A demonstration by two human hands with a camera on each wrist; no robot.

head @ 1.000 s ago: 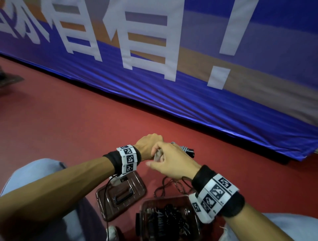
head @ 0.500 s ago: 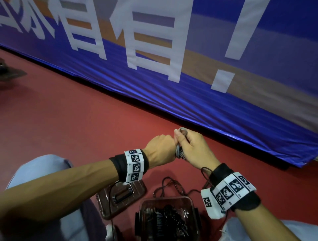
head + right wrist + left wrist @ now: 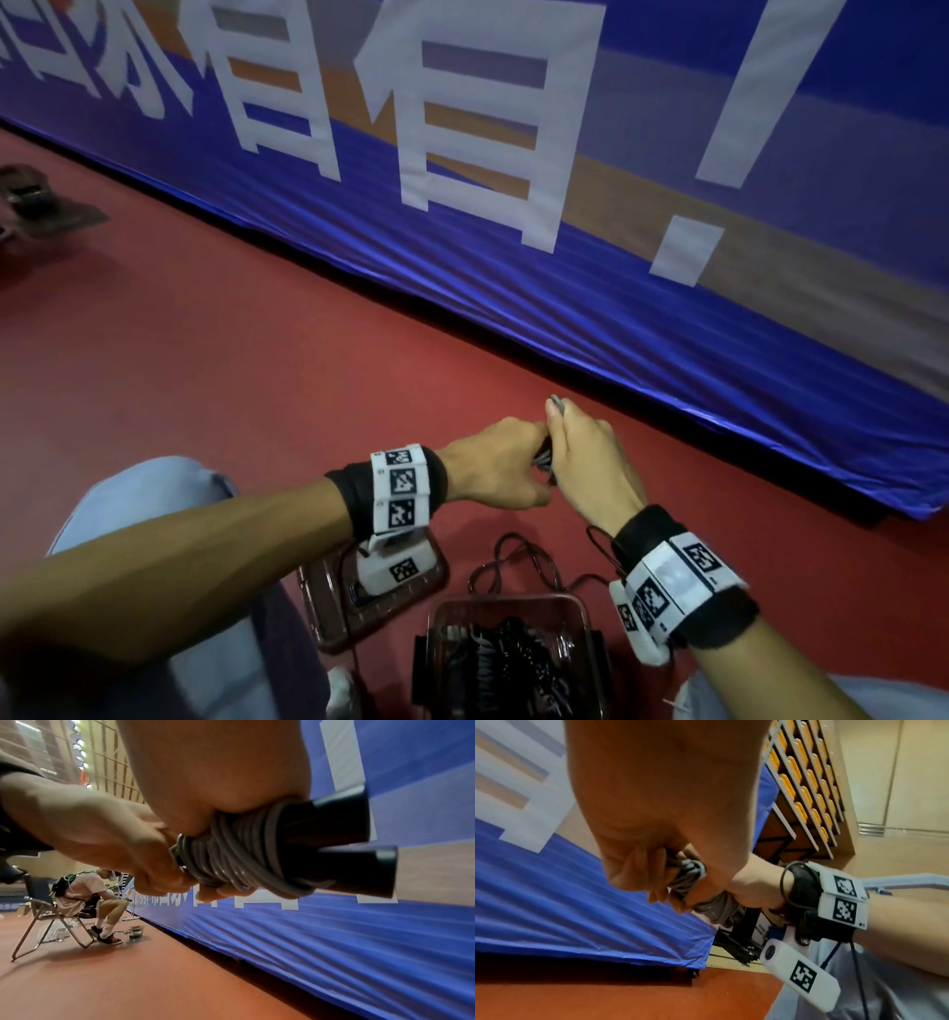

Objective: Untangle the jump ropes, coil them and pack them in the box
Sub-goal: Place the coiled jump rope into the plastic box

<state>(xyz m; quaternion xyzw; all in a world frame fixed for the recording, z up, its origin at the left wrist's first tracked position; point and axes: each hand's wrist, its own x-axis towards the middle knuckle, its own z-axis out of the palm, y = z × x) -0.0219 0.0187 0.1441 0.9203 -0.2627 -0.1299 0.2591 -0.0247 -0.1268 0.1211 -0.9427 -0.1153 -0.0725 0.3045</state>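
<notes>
Head view: we have both hands raised over the red floor [image 3: 257,370], meeting just in front of the blue banner [image 3: 513,288]. Our left hand [image 3: 495,475] is curled round a bundle of grey rope [image 3: 545,459]; our right hand [image 3: 590,462] closes on the same bundle from the other side, and a grey loop pokes out above its fingertips. The box [image 3: 513,658] sits on the floor below the hands, open, with dark coiled ropes inside. Its lid [image 3: 369,591] lies just to the left. A loose dark cord [image 3: 518,557] loops on the floor just beyond the box. Banner text: large white Chinese characters, two reading "有有", then "!". Both wrists carry bands with black-and-white square code tags, not readable.

Left wrist view: left hand [image 3: 659,811] fingers wrapped round the grey rope [image 3: 690,874], right hand [image 3: 744,888] gripping the lower turns. Small print on the tags is too small to read.

Right wrist view: right hand [image 3: 218,780] clamps the rope [image 3: 239,858], which is wound in many turns round two black handles [image 3: 359,850] lying side by side; left hand [image 3: 115,841] pinches the end of the coil. Far left, another person sits on a folding chair [image 3: 43,923]. Banner characters there are too blurred to read.
</notes>
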